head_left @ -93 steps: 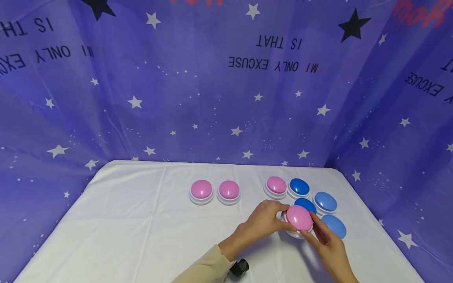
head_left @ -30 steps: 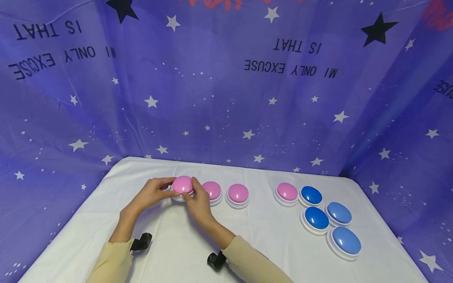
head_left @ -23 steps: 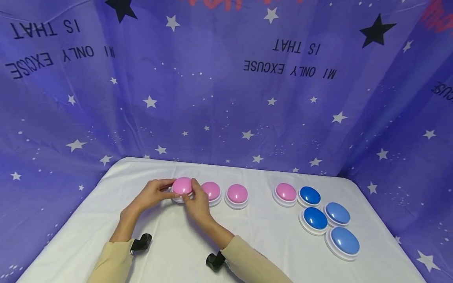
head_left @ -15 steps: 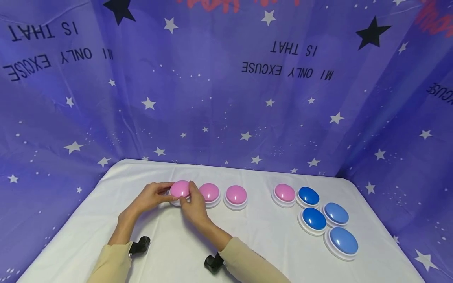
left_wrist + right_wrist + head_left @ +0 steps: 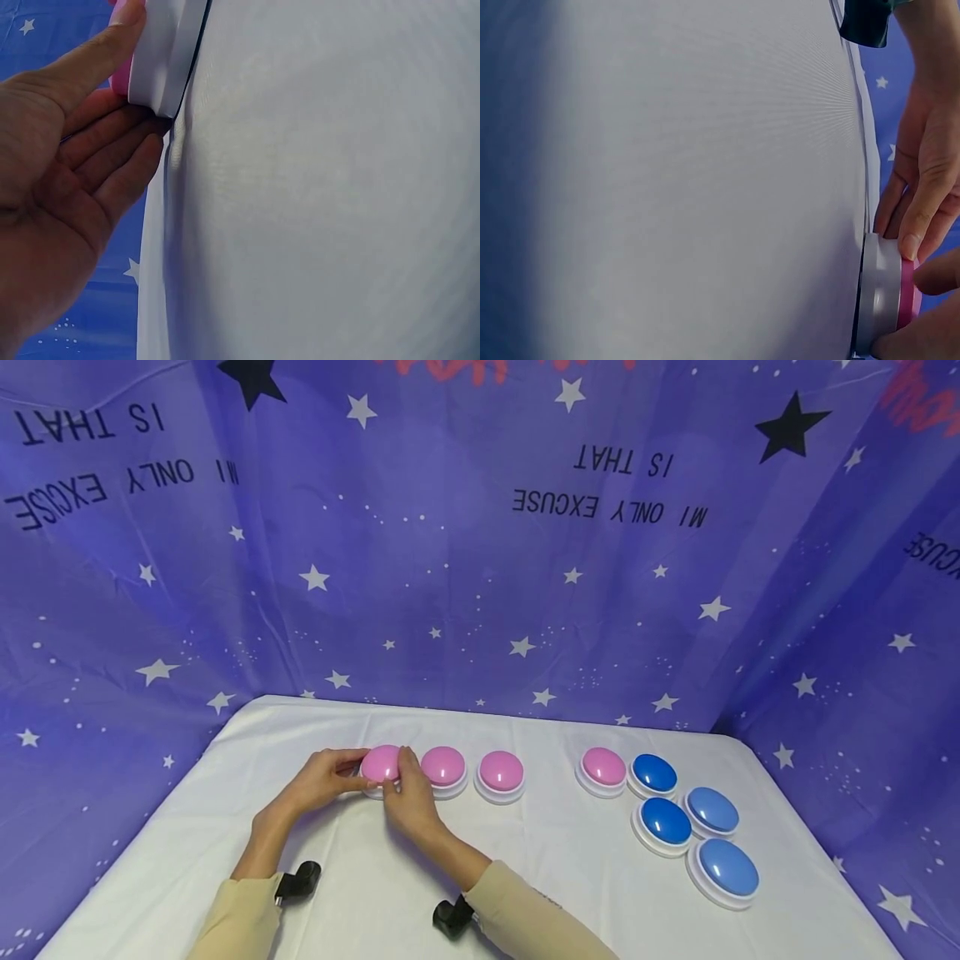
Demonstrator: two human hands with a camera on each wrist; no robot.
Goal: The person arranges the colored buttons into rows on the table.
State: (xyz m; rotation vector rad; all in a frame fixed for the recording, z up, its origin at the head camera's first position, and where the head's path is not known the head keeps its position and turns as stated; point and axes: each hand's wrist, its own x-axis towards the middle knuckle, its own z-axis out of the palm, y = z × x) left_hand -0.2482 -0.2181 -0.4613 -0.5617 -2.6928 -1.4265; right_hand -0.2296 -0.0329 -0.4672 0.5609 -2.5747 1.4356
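A pink dome button with a white base (image 5: 380, 763) stands at the left end of a row on the white tablecloth (image 5: 360, 877). Both hands hold it. My left hand (image 5: 352, 772) pinches it from the left; in the left wrist view the thumb (image 5: 112, 41) lies on the dome and the fingers meet the white base (image 5: 161, 52). My right hand (image 5: 400, 774) grips its right side. In the right wrist view the button's base (image 5: 877, 296) rests on the cloth, with my right hand (image 5: 913, 313) at the lower corner.
Two pink buttons (image 5: 442, 767) (image 5: 500, 772) follow in the row, and a third (image 5: 603, 767) stands further right. Several blue buttons (image 5: 664, 822) cluster at the right, the nearest one (image 5: 726, 868) close to the table's right edge. A purple star cloth (image 5: 480, 568) hangs behind.
Three seconds ago both hands held the pink button by the blue cluster at the right. It now stands at the row's left end, lowered slightly over the last second.
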